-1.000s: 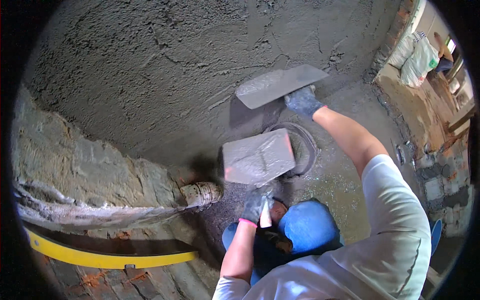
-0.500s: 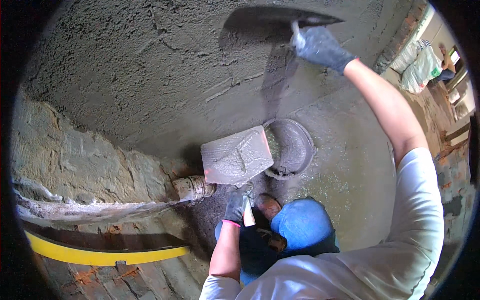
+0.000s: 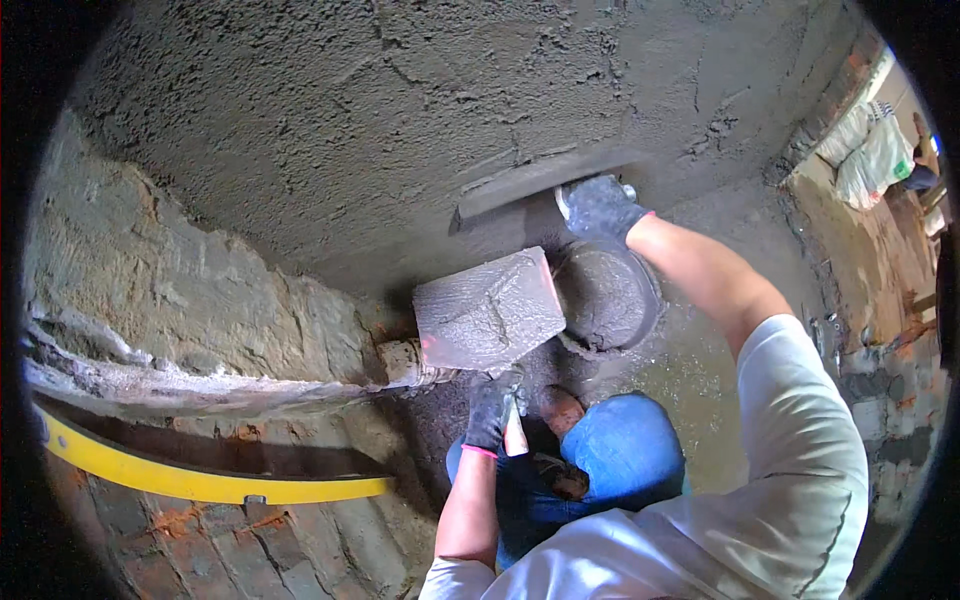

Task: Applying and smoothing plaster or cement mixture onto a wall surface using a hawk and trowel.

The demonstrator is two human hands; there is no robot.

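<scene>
My gloved right hand point(image 3: 600, 212) grips the handle of a long steel trowel point(image 3: 515, 186), whose blade lies against the grey mortared wall point(image 3: 400, 100), low down where the surface looks smoother. My gloved left hand point(image 3: 490, 408) is closed on the pale handle of a square hawk point(image 3: 488, 305), held level with wet mortar spread over its top and reddish edges. Just right of the hawk, beneath my right hand, a round bucket point(image 3: 615, 300) of grey mortar stands on the wet floor, partly hidden by the hawk.
A white pipe point(image 3: 398, 360) sticks out of the rough left wall point(image 3: 150, 250). A long yellow level point(image 3: 200, 478) lies along the lower left. At the right, white sacks point(image 3: 870, 170) rest by an opening, with what looks like another person point(image 3: 925, 150) partly visible beyond. My bent knee point(image 3: 620, 450) is below the bucket.
My right hand rose with the trowel high on the wall half a second ago and has come down again, blade now against the lower wall. My left hand still holds the hawk.
</scene>
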